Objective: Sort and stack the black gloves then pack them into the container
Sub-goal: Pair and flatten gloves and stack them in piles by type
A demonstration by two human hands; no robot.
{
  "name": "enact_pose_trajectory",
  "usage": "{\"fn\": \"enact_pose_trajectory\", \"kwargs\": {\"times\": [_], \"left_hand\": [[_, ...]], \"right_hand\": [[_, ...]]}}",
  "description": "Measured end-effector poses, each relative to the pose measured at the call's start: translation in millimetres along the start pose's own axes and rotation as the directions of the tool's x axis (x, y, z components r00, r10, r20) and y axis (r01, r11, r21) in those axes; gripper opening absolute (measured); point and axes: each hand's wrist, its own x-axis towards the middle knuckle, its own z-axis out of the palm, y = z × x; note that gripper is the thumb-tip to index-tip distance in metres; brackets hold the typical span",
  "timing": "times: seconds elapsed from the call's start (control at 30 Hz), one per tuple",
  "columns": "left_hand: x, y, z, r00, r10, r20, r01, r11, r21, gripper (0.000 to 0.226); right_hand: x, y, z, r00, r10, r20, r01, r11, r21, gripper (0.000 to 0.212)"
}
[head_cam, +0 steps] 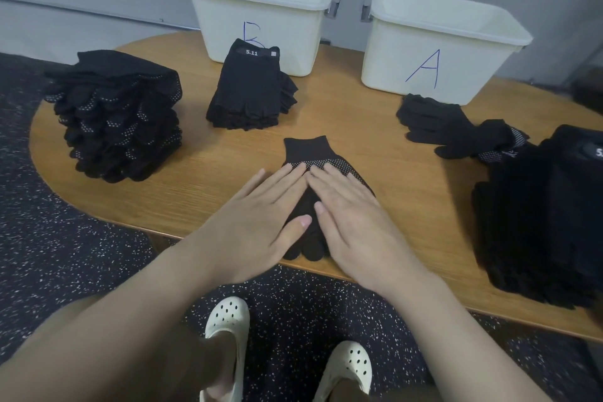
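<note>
Your left hand (261,215) and right hand (355,219) lie flat, fingers straight and spread, pressing the dotted black glove (310,153) (cuff pointing away) onto the table (202,173). Both forearms reach forward, fingertips nearly meeting over the glove.

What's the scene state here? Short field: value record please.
surface: wooden table
containers: bin B back centre, bin A back right
left hand: flat, pressing dotted glove
right hand: flat on the same glove
stacks: dotted gloves far left; fingerless 5.11 gloves in front of bin B
unsorted: loose gloves before bin A; big pile at right edge
bin contents: not visible
</note>
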Motion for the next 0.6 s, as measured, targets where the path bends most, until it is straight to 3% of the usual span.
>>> {"fn": "enact_pose_trajectory", "kwargs": {"times": [0.17,0.43,0.5,0.6], "left_hand": [[-3.4,1.1,-2.1,0.996,-0.085,0.036,0.085,0.996,0.008,0.076],[-13.0,-7.9,-6.0,0.975,-0.221,-0.009,0.221,0.975,-0.022,0.102],[-8.9,-10.1,-8.5,0.972,-0.213,-0.094,0.204,0.974,-0.1,0.096],[3.0,-15.8,-9.9,0.948,-0.234,-0.218,0.187,0.958,-0.217,0.067]], "right_hand": [[0.8,5.3,0.9,0.99,0.067,0.124,-0.058,0.995,-0.075,0.059],[2.7,11.1,-4.4,0.97,0.207,0.129,-0.194,0.975,-0.11,0.081],[3.7,9.8,-5.4,0.974,0.199,0.109,-0.187,0.976,-0.112,0.083],[7.7,9.9,-8.4,0.989,0.146,0.033,-0.143,0.987,-0.076,0.086]]}}
